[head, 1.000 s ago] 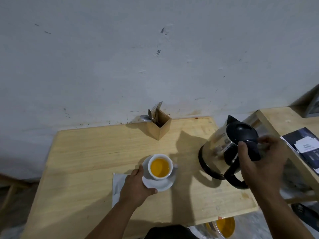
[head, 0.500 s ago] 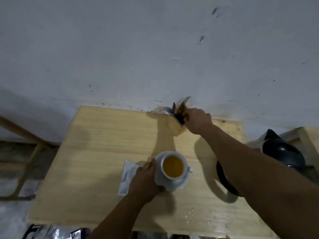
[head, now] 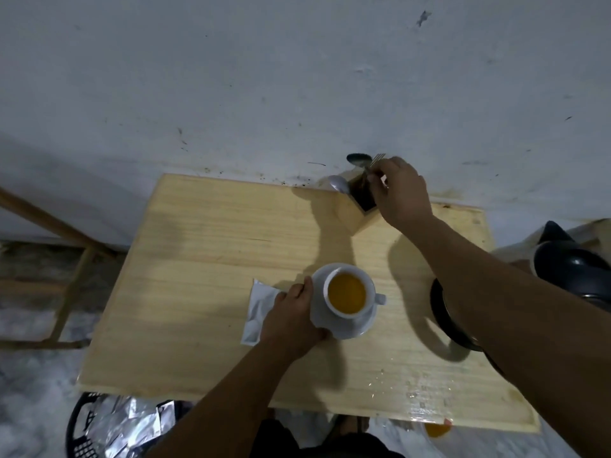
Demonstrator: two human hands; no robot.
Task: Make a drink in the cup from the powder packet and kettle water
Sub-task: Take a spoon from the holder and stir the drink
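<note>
Orange drink fills the white cup (head: 347,293) on its saucer (head: 344,328), mid-counter (head: 205,246). Our left hand (head: 291,320) grips the saucer's rim, over the white packet (head: 259,312). Our right hand (head: 401,191) has its fingers (head: 375,180) closed on cutlery in the wooden holder (head: 358,209). We see the kettle (head: 568,272) at far right.

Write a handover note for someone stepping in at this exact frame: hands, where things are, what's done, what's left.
Left hand: gripping the saucer rim, steadying the cup.
Right hand: at the wooden utensil box by the wall, fingers closed on cutlery there; which piece is unclear.
Kettle: set down at the table's right edge, partly hidden by the right arm.
Packet: flat on the table, left of the saucer, partly under the left hand.
Done: cup holds orange liquid.
Left: probably pull a spoon and stir.
</note>
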